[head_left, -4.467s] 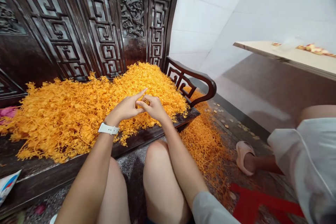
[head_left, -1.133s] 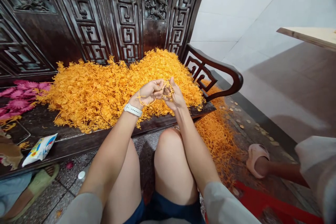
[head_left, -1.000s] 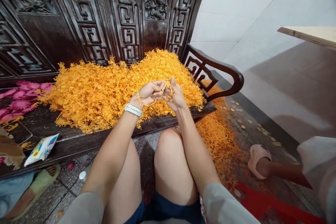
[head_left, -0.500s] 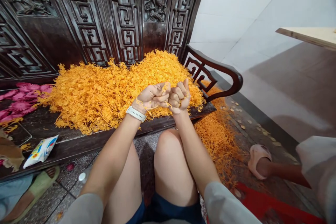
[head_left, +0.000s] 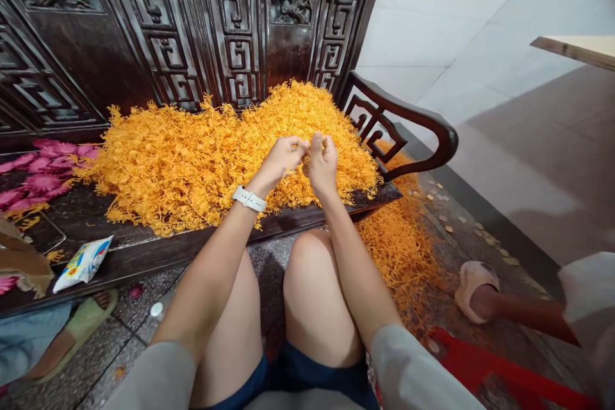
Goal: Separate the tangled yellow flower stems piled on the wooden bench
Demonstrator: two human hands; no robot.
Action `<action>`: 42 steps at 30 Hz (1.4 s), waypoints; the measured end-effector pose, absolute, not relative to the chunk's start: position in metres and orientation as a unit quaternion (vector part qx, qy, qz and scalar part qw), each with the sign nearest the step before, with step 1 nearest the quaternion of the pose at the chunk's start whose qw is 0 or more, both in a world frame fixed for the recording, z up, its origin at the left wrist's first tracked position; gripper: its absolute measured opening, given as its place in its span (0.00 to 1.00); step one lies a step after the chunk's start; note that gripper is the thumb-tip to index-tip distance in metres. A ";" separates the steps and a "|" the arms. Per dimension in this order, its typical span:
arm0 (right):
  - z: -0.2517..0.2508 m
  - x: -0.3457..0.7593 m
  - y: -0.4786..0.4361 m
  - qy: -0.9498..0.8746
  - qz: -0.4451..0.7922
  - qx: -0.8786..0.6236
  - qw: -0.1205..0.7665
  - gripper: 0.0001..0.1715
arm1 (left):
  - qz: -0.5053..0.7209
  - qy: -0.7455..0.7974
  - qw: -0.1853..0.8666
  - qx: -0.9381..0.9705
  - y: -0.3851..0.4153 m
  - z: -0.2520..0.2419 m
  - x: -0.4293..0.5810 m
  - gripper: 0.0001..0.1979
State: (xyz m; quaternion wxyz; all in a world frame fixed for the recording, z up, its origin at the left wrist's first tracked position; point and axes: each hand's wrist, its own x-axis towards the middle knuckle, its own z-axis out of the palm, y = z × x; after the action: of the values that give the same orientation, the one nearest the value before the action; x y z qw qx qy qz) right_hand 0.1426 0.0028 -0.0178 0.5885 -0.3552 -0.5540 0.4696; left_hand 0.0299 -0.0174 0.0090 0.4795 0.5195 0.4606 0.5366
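Over the front of a big orange heap of thin, frilly, flower-like strands (head_left: 192,166), my two hands meet with fingertips almost touching. My left hand (head_left: 284,157), below a white watch band, is closed in a pinch; a bit of orange strand shows under its fingers. Beside it, my right hand (head_left: 323,165) is curled closed with the thumb up, and what it pinches is hidden behind the fingers. The heap lies on the seat of a dark carved wooden bench (head_left: 158,240).
Pink flowers (head_left: 45,176) and a white-and-blue packet (head_left: 82,262) lie left on the bench. Its curved armrest (head_left: 439,141) rises at right. More orange strands (head_left: 401,243) cover the floor. Other people's feet in a green sandal (head_left: 84,327) and pink clog (head_left: 475,288) flank me.
Both hands have risen slightly and turned, fingertips now pointing toward each other. The strand that looped below the left hand is now mostly out of sight. The view has shifted a little.
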 end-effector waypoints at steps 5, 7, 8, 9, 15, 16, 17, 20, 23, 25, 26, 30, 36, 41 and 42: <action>-0.035 0.137 0.024 -0.601 0.363 -0.338 0.627 0.33 | 0.537 0.510 0.305 0.598 -0.008 -0.006 0.034 0.19; -0.033 0.137 0.020 -0.638 0.297 -0.331 0.629 0.31 | 0.544 0.512 0.304 0.592 -0.003 -0.008 0.027 0.19; -0.029 0.138 0.013 -0.655 0.259 -0.325 0.631 0.28 | 0.557 0.518 0.294 0.578 -0.001 -0.008 0.021 0.18; -0.021 0.140 0.002 -0.666 0.222 -0.317 0.637 0.26 | 0.580 0.529 0.278 0.554 0.002 -0.007 0.012 0.16; 0.045 0.151 -0.058 -0.565 0.035 -0.228 0.792 0.13 | 0.767 0.418 0.432 0.224 -0.005 0.010 -0.062 0.19; 0.047 0.151 -0.050 -0.559 0.011 -0.243 0.793 0.15 | 0.781 0.358 0.472 0.199 -0.011 0.015 -0.069 0.19; 0.045 0.151 -0.037 -0.570 -0.008 -0.275 0.774 0.20 | 0.793 0.299 0.497 0.189 -0.018 0.019 -0.074 0.18; 0.012 0.148 0.020 -0.668 0.006 -0.443 0.598 0.40 | 0.828 0.169 0.506 0.172 -0.033 0.029 -0.076 0.20; -0.033 0.147 0.058 -0.700 0.066 -0.550 0.451 0.48 | 0.863 0.092 0.472 0.154 -0.036 0.029 -0.075 0.22; -0.052 0.147 0.062 -0.710 0.076 -0.541 0.444 0.39 | 0.875 0.069 0.454 0.151 -0.033 0.026 -0.075 0.22; -0.056 0.146 0.059 -0.712 0.079 -0.521 0.464 0.32 | 0.877 0.065 0.451 0.151 -0.032 0.025 -0.076 0.22; -0.050 0.132 0.034 -0.678 0.244 -0.403 0.565 0.18 | 0.872 0.071 0.458 0.159 -0.030 0.022 -0.072 0.21; -0.024 0.105 0.003 -0.589 0.538 -0.252 0.548 0.31 | 0.762 0.167 0.573 0.250 -0.038 0.032 -0.056 0.23; -0.016 0.106 0.000 -0.541 0.484 -0.269 0.632 0.23 | 0.653 0.324 0.589 0.348 -0.033 0.037 -0.046 0.21; -0.016 0.107 0.001 -0.541 0.481 -0.276 0.632 0.23 | 0.647 0.337 0.581 0.360 -0.031 0.037 -0.044 0.22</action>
State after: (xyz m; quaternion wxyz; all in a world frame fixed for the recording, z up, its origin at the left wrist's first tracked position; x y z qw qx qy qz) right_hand 0.1071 0.0005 -0.0162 0.6320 -0.2762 -0.5412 0.4811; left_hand -0.0435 -0.0313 0.0373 0.5811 0.3603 0.3367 0.6473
